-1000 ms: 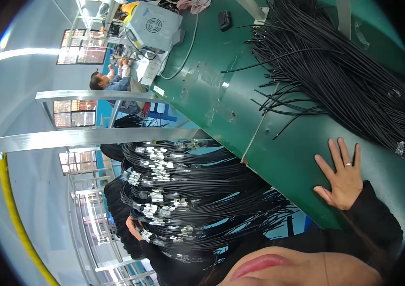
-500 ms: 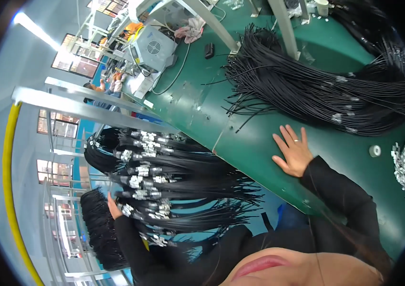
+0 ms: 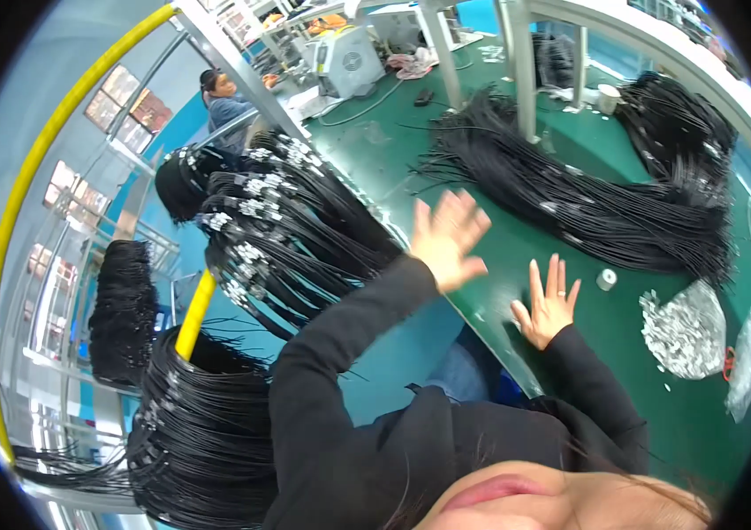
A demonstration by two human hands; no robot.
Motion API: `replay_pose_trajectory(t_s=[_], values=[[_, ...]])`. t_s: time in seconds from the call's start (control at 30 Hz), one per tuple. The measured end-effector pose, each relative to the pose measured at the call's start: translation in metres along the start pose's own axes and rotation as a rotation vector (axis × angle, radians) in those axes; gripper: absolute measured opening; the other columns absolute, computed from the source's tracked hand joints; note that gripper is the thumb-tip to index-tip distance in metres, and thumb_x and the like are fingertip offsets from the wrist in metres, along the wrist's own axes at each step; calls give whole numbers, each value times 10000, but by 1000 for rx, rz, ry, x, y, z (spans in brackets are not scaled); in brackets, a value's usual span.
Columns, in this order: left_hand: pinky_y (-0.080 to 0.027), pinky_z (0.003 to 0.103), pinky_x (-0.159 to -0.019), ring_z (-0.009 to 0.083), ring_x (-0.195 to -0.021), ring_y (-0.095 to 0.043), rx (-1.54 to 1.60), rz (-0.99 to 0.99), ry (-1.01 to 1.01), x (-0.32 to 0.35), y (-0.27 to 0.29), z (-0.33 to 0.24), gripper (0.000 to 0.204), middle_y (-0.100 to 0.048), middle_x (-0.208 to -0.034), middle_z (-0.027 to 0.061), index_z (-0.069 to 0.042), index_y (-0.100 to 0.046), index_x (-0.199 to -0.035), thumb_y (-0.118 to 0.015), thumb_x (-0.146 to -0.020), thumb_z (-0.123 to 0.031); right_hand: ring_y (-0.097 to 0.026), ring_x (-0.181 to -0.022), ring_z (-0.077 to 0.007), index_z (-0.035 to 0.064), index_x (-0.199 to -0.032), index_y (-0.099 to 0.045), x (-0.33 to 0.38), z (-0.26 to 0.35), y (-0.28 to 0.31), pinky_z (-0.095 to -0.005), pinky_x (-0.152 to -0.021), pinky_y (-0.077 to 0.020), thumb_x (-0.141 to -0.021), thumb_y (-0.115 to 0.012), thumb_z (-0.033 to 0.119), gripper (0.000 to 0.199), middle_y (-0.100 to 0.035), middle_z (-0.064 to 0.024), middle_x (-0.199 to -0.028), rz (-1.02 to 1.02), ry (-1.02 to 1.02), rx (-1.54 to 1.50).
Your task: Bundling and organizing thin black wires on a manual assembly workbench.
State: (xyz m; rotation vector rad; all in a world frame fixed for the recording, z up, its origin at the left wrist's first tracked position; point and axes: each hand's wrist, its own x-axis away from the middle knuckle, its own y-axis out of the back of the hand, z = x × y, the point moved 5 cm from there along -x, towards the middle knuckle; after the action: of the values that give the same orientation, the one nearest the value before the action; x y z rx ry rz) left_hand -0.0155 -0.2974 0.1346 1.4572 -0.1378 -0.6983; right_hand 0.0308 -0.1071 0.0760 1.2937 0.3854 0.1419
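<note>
My left hand (image 3: 449,240) is over the near left edge of the green table (image 3: 499,296), blurred a little, fingers spread and holding nothing. To its right, my right hand (image 3: 549,305) has its fingers apart above or on the tabletop; contact is hard to make out. Beyond both hands lies a long bundle of black cables (image 3: 561,199), with small pale tags or connectors along it. Left of the table, several bunches of black cables with white connectors (image 3: 256,208) hang from a rack.
A white roll (image 3: 606,280) stands right of my right hand. Farther right are a clear bag of small silvery pieces (image 3: 685,331) and another clear bag (image 3: 748,367). Metal posts (image 3: 524,79) rise from the table. A yellow-covered rail (image 3: 199,309) and thick cable bundle (image 3: 203,433) are left. A person (image 3: 227,106) is beyond.
My left hand has left the hanging cables and come right, over the table edge. My right hand stays over the table with spread fingers. The view has turned, showing more at left and right.
</note>
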Motion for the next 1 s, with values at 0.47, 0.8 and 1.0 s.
replay_pose_trajectory(t_s=[0.47,0.8,1.0], values=[[-129,575,-1065,236,-1374,-144,-241,311,89,-87,-34,65,740,-213,-1481,28,-216,-405,-1340,-681,-685,-423,-58,-1358,-428,111,-1417,-219,145,-62,9,-616,-1033,-70,-844,-537,374,706,-51,-258,-1465,98,-103,-157],[-418,545,-883,269,-1166,-450,82,-77,397,-152,-72,14,434,-520,-1192,96,-145,-611,-1067,-661,-711,-389,-259,-1294,-403,86,-1269,-429,153,-58,14,-625,-1001,-184,-814,-586,318,535,-351,-214,-1336,-71,-80,-134],[-455,465,-808,312,-1035,-525,277,-42,31,-186,-96,-70,309,-540,-1094,122,-121,-612,-1009,-607,-778,-326,-416,-1192,-353,69,-1037,-574,147,-48,8,-583,-976,-277,-765,-640,214,316,-516,-147,-1147,-162,14,-135]])
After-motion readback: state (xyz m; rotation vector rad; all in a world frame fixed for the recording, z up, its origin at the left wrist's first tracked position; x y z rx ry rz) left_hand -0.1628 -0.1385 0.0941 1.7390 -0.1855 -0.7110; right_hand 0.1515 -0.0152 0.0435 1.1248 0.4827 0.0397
